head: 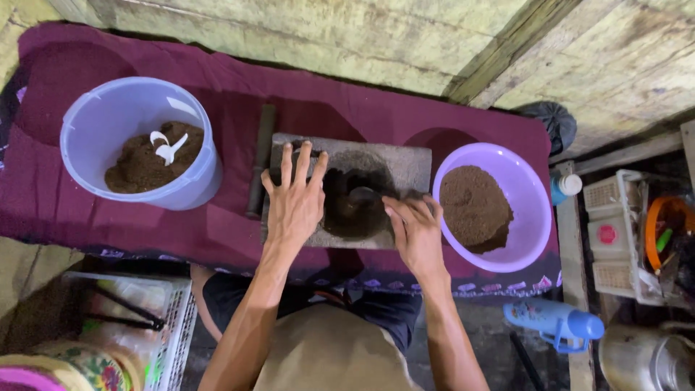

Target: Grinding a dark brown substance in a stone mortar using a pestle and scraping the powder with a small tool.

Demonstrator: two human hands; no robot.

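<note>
Two hands: both mine, both over the grinding stone [405, 163], a grey rectangular slab lying on the maroon cloth [347, 108] in front of me.
Left hand [295, 197]: open, fingers spread, palm flat on the slab's left part; it grips nothing.
Right hand [413, 230]: fingers curled on a small dark spoon [362, 193], whose bowl sits in the ground mass; the hand rests at the slab's near right corner.
Brown paste [355, 206]: a dark heap in the slab's middle, between my two hands, touching the spoon and just beside my left fingertips.
Stone roller [259, 159]: a dark bar lying lengthwise just beside the slab's left edge, apart from my left hand.
Purple bowl [532, 217]: just beside the slab's right edge, holding brown ground powder [474, 206]; close to my right hand.
Blue bucket [141, 101]: well apart to the left, holding more brown powder with a white scoop [168, 147] lying on it.
Edges: the cloth's near edge runs just under my wrists; a wooden plank wall [289, 36] closes the far side.
Open room: bare cloth between bucket and roller, and a strip behind the slab.
Around: a white basket [170, 326] at lower left, a blue bottle [554, 322] and a crate [615, 239] at right.
</note>
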